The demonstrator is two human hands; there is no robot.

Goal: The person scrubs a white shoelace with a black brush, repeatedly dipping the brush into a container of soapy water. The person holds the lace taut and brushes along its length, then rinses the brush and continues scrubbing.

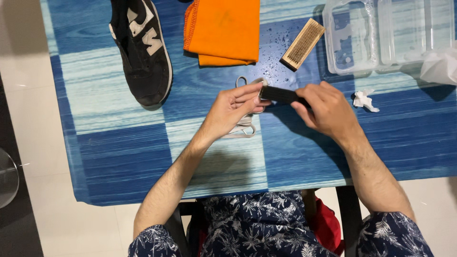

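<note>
So both hands are on a small flat black rectangular brush block (282,95), held just above the blue wood-print desk (119,143). The left hand (233,107) has its fingers (247,93) lightly curled with the tips touching the left end, and the right hand (326,107) is closed around the other end, fingers wrapped over it. Right under the left fingers lies a pale grey shoelace (243,128), pulled loose in a heap. Beyond the left fingers, well apart, sits a black sneaker with white side patches (143,52), looking unlaced, so the lace part seems done, and scrubbing looks not yet started. Past the fingertips there's a folded orange cloth (223,31), a wooden bristle brush (303,44) with water drops beside it, and clear plastic tubs (381,38).
</note>
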